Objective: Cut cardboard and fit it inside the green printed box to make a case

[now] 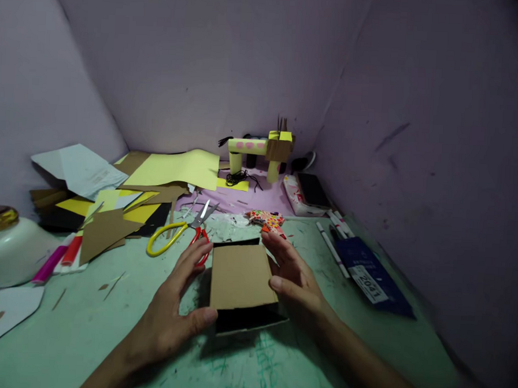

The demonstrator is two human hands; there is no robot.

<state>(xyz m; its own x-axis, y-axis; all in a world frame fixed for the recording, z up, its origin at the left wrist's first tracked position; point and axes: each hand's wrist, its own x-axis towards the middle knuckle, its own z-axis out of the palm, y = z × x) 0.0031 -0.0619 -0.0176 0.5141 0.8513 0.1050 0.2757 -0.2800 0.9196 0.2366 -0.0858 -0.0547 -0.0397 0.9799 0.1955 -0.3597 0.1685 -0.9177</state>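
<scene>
Where the view begins, nearest the wearer, two forearms reach in over a scribbled green table (82,335).

- Left hand (172,305): open, fingers spread along the left edge of the brown card, thumb tip pressed at its near left corner.
- Right hand (293,277): open, fingers together and lying along the card's right edge, thumb touching that edge; nothing is gripped.
- Brown card (241,274): a rectangle lying flat between the two hands at the middle of the table, on top of a black sheet (248,319) that shows along its near and far edges.
- Step in hand, as judged: squaring the card on the black sheet. Any further shift calls for both hands to move evenly, so the edges stay parallel.
- Just beyond: scissors (183,230) with a yellow and a red handle, touching the left fingertips; a patterned scrap (266,219).
- Right: white markers (332,247), a blue booklet (371,275).
- Left: red and pink pens (60,256), a heap of yellow, brown and black paper (119,210).
- Farthest, at the wall: a paper-tube animal figure (259,150), black thread (240,178), a phone (311,190).
</scene>
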